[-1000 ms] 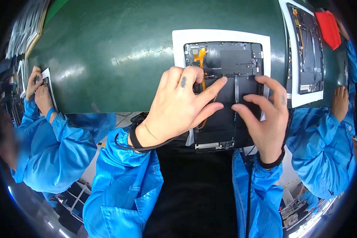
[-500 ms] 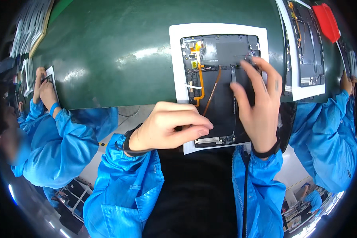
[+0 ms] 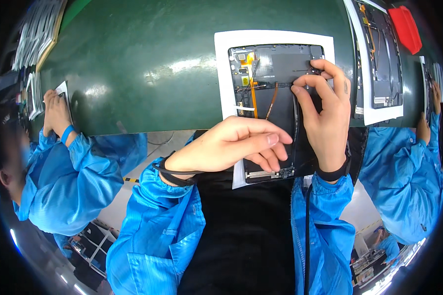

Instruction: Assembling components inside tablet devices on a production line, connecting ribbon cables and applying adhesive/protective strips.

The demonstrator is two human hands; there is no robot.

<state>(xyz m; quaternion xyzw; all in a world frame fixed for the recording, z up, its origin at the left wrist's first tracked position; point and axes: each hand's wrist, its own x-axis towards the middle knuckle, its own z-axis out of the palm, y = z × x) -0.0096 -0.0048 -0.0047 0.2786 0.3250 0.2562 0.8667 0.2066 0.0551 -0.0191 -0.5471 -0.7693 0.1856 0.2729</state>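
Note:
An opened tablet [image 3: 268, 49], its dark inside showing, lies on a white sheet [image 3: 275, 35] at the table's front edge. An orange flex cable [image 3: 254, 101] runs down its left part, and a brown strip cable [image 3: 272, 101] crosses near the middle. My right hand [image 3: 327, 105] is closed, thumb and index finger pinched at the upper end of a black flat cable [image 3: 296, 115]; its other fingers reach toward the upper right corner. My left hand [image 3: 231, 145] hovers over the lower half with fingers apart and holds nothing, fingertips close to that cable's lower end.
To the right, another opened tablet [image 3: 386, 64] lies on white sheets [image 3: 376, 115] beside a red bin [image 3: 405, 29]. A co-worker's hands [image 3: 56, 110] handle a device at the left; another co-worker's hand [image 3: 423, 130] is at the far right. Stacked thin panels [image 3: 37, 37] stand far left.
My left hand has moved right across the tablet's lower part, its fingers extending. My right thumb and index finger have come together at the black flat cable. The tablet has shifted slightly right.

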